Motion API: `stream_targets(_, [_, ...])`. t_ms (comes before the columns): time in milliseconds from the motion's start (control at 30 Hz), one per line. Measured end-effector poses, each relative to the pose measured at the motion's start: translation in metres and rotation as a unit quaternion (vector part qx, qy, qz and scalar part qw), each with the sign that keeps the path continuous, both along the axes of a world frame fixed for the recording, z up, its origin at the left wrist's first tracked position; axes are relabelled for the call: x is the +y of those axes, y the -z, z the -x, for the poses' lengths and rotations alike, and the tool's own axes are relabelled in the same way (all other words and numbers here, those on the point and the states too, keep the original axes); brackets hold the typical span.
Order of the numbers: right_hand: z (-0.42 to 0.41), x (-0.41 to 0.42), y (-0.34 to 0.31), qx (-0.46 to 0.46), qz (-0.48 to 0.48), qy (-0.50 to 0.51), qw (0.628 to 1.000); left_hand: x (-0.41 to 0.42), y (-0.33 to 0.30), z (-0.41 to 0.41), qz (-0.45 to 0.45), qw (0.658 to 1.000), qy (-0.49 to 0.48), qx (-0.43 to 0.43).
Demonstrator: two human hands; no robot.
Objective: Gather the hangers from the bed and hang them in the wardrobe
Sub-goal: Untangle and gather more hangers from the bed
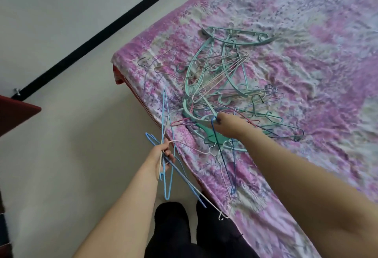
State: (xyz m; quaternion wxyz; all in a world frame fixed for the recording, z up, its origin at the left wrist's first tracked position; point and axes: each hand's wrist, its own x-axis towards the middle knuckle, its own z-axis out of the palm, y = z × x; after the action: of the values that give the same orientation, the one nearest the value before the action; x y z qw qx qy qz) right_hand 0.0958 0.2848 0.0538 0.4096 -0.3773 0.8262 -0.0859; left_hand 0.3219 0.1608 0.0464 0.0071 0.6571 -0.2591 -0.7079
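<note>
A tangled pile of hangers (221, 85) lies on the bed (306, 42), thin wire ones in several colours mixed with thick mint-green plastic ones. My left hand (163, 154) grips a bunch of wire hangers (169, 175), light blue, dark blue and white, held out over the floor by the bed's edge. My right hand (227, 126) reaches into the near side of the pile and pinches the hook of a dark blue wire hanger (224, 161), whose body hangs down toward me over the bedcover.
The bed has a pink and purple floral cover and a red side. Pale floor (71, 155) runs along its left side with a black strip along the wall. A dark red furniture corner (16, 112) juts in at far left. My dark-clothed legs (184, 233) stand by the bed.
</note>
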Motion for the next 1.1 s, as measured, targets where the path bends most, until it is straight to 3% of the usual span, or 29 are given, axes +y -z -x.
stream_targets(400, [-0.045,-0.020,0.027,-0.005,0.016,-0.033,0.999,-0.016,0.022,-0.010,0.062,0.982,0.140,-0.113])
stream_targets(467, [-0.050,-0.021,0.032,0.001,0.009,-0.030,0.999,-0.015,0.030,-0.028,0.054,0.971,0.188,-0.139])
stream_targets(667, [-0.062,-0.022,0.041,0.053,-0.005,-0.041,0.998,-0.001,0.046,-0.074,0.011,0.963,0.211,-0.165])
stream_targets(867, [-0.076,-0.030,0.039,0.071,-0.018,-0.045,0.996,0.001,0.069,-0.086,0.091,0.937,0.238,-0.239])
stream_targets(1100, [-0.097,-0.030,0.035,0.055,-0.007,0.002,0.998,0.001,0.049,-0.106,0.015,0.961,0.217,-0.172])
